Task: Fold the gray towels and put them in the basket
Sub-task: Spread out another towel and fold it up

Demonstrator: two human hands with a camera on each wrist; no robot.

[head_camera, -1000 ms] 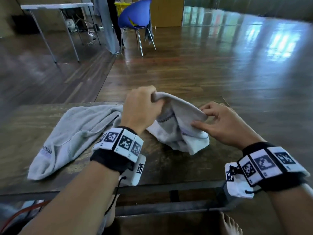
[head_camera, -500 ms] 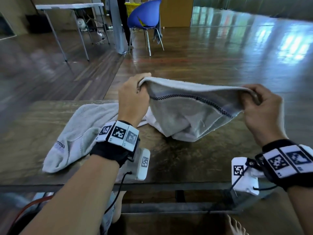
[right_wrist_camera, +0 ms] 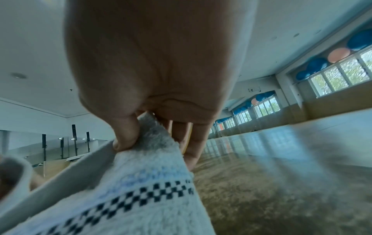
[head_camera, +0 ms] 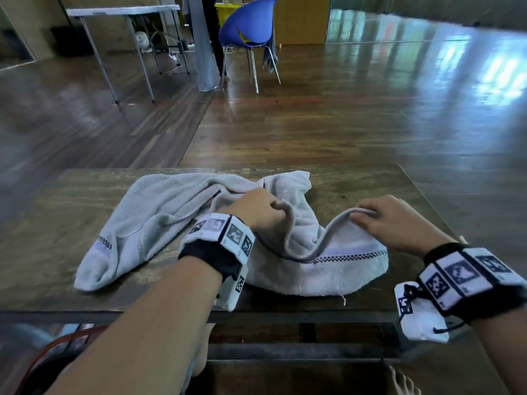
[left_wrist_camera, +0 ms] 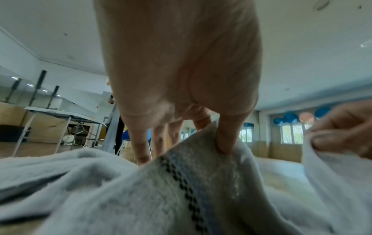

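1. Second towel [head_camera: 137,223] lies crumpled toward the table's [head_camera: 370,192] left edge, overlapping the held one; risk: it gets dragged along.
2. Left hand [head_camera: 256,209] pinches the hem of the towel [head_camera: 342,266] at table centre; hem sags, so the fold may go crooked.
3. Right hand [head_camera: 393,220] pinches the same hem nearer the right edge; shallow grip could slip.
4. No basket visible.

Wooden table [head_camera: 356,192], dark, worn top. Lying on it: one gray towel [head_camera: 148,218], crumpled, toward the left; a second gray towel [head_camera: 342,269] with a checkered band, bunched at centre, overlapping the first.
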